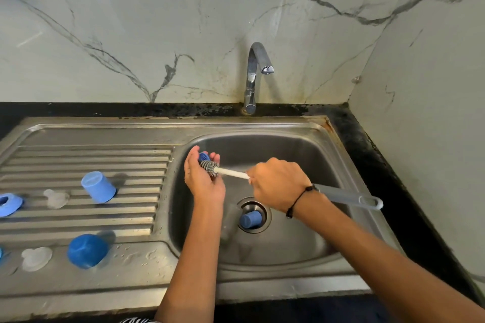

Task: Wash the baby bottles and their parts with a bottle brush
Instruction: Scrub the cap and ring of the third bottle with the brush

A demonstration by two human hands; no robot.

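Note:
Over the sink basin [301, 238], my left hand [202, 178] cups a small blue bottle part [204, 157] in its palm. My right hand [278, 185] grips the bottle brush [231, 172] by its white stem; its grey bristle head presses against the blue part, and the grey handle sticks out to the right past my wrist. A clear baby bottle with a blue cap [250, 219] lies in the basin, the cap over the drain. On the drainboard [86, 157] stand a light blue cap [98, 187], a dark blue cap [86, 250], a blue ring [9, 204] and two clear teats [56, 198] [36, 257].
A chrome tap [256, 73] rises behind the basin, with no water running. A marble wall closes the back and the right side. A black counter edge [372, 155] borders the sink on the right.

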